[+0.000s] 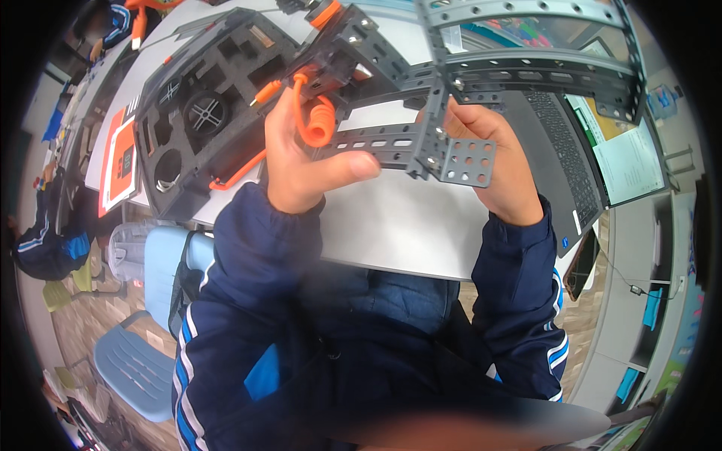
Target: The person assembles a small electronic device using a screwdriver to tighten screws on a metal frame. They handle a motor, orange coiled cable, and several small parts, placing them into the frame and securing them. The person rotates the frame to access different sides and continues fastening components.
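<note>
A grey frame of perforated metal beams (376, 143), bolted together, is lifted above the white table. My left hand (297, 169) holds its left side, thumb lying along the near beam and fingers hidden behind. An orange coiled cable (320, 124) with a plug hangs over that hand from a dark block (331, 71) on the frame. My right hand (500, 158) grips the right side, fingertips behind the upright near a small perforated plate (470, 161). A tall ladder-like section (541, 64) of the frame rises at the far right.
A dark case (162, 150) with foam cutouts and a black wheel (205, 113) lies at left, beside an orange-and-white booklet (119, 169). At right is an open laptop (564, 150). The white table (398, 225) has its edge near me. Blue chairs (135, 368) stand at lower left.
</note>
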Available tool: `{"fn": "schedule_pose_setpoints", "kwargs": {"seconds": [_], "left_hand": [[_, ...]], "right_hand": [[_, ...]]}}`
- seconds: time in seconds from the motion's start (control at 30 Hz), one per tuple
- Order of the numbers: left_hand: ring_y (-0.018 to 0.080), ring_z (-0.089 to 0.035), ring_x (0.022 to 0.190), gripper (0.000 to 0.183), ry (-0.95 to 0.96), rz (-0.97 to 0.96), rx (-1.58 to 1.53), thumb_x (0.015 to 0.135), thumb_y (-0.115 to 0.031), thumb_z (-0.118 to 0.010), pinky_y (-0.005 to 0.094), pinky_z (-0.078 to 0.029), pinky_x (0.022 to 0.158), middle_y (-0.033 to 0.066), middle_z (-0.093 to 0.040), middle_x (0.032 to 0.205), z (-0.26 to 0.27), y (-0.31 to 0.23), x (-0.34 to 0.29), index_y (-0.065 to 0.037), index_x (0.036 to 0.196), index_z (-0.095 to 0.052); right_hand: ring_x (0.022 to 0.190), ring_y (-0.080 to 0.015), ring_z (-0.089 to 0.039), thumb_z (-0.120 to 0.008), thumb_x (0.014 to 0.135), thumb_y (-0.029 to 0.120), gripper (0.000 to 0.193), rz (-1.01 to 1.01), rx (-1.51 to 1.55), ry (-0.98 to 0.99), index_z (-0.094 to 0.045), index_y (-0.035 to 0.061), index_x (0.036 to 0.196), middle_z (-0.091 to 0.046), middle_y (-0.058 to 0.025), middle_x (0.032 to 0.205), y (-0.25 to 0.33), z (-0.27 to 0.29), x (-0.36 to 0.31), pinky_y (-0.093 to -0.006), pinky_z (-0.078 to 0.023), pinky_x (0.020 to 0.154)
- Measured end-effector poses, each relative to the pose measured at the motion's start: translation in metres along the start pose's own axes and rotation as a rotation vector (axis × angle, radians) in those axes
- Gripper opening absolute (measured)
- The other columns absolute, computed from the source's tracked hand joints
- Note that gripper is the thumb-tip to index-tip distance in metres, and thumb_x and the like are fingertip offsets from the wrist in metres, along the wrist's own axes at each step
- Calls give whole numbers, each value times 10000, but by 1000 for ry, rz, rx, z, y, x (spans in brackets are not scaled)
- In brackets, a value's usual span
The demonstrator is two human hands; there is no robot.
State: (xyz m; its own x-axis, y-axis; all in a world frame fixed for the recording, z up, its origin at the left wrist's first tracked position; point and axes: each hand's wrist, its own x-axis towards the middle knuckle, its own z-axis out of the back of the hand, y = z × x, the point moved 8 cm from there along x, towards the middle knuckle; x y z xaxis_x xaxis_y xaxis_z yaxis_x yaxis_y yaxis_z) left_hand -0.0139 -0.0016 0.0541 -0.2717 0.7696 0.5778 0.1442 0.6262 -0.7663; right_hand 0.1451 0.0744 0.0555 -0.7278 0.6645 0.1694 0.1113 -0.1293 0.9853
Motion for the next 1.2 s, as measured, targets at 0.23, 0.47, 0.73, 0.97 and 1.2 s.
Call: {"fn": "schedule_pose_setpoints", "kwargs": {"seconds": [0.23, 0.47, 0.73, 0.97, 1.2], "left_hand": [[191, -574, 1090, 800, 112, 13, 106, 625, -191, -915, 329, -448, 969, 125, -594, 1170, -21, 3, 36, 63, 1259, -498], [152, -590, 992, 521, 125, 108, -93, 836, -266, -747, 314, -467, 904, 81, -615, 1100, -37, 50, 43, 31, 1206, -532], [128, -565, 871, 517, 24, 281, -131, 922, -475, -576, 268, -427, 778, 42, -618, 1056, -15, 78, 40, -13, 1153, -594], [187, -598, 922, 567, 96, 291, -75, 942, -523, -515, 345, -460, 841, 87, -627, 1063, -20, 82, 39, -18, 1193, -572], [331, -622, 1000, 652, 27, 418, -279, 958, -630, -385, 475, -501, 911, 187, -611, 1190, -21, 87, 33, -41, 1156, -585]], "right_hand": [[626, -86, -561, -646, 892, 61, 159, 329, -286, -373, -679, -28, 1019, -690, -48, 859, 12, 33, -5, -240, -452, 572], [639, -201, -589, -703, 802, 10, 124, 701, -1156, -774, -673, 43, 918, -600, -68, 726, 39, 24, -23, -294, -478, 581], [701, -247, -616, -662, 882, 100, 134, 376, -722, -558, -674, -5, 965, -604, -122, 837, 11, 33, -8, -326, -492, 644], [716, -239, -624, -683, 819, 31, 107, 592, -981, -628, -671, 12, 924, -598, -96, 917, 22, 26, -18, -313, -511, 632], [714, -169, -625, -714, 744, -75, 259, 854, -1145, -688, -701, 38, 977, -586, -58, 927, 31, 7, -28, -269, -517, 608]]}}
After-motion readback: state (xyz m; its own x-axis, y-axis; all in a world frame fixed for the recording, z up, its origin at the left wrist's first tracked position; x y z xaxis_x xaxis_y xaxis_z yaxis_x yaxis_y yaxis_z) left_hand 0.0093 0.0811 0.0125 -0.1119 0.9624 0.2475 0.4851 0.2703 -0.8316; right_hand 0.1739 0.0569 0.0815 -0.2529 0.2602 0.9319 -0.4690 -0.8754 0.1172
